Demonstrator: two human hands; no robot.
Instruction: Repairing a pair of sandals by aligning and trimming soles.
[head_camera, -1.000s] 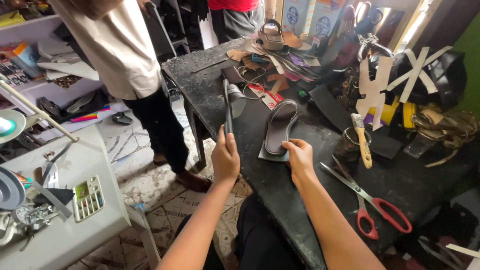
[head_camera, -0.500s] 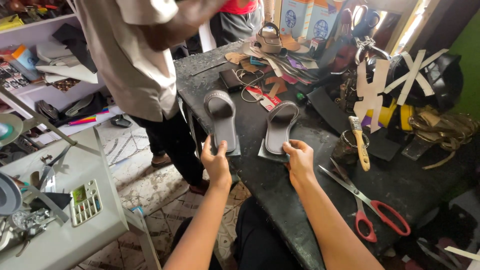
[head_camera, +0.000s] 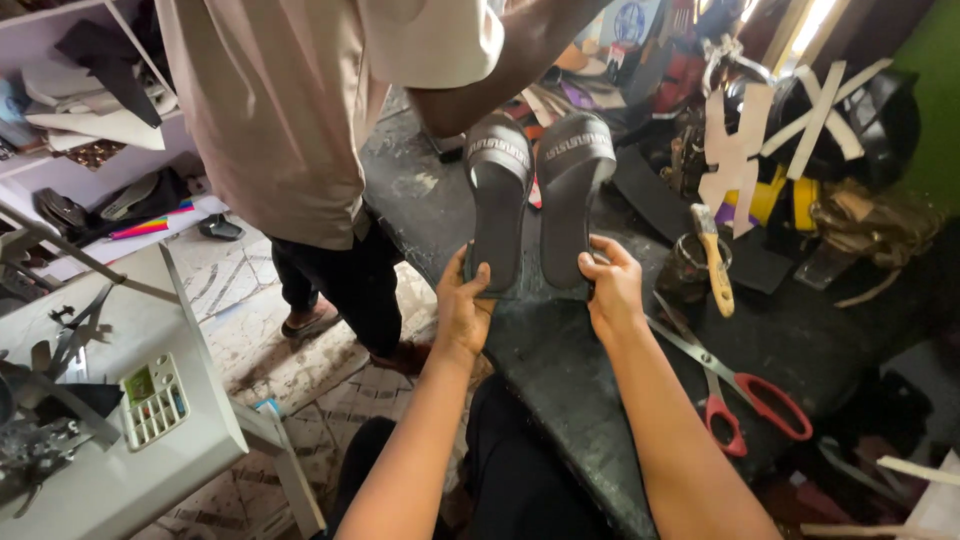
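- Left hand grips the heel of the left grey slide sandal; thumb on top, fingers curled under its edge.
- Right hand holds the heel of the right grey slide sandal, fingers wrapped round it.
- Both sandals lie side by side, touching, on the dark workbench, toes toward 12 o'clock.
- Red-handled scissors at 4 o'clock of the right hand.
- Brush in a jar at 3 o'clock.
- Another person stands at 10 o'clock.

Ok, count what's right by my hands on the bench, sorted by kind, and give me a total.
Grey slide sandals: 2, the left slide in the left hand, the right slide in the right hand
Red-handled scissors: 1
Brush: 1
Total: 4
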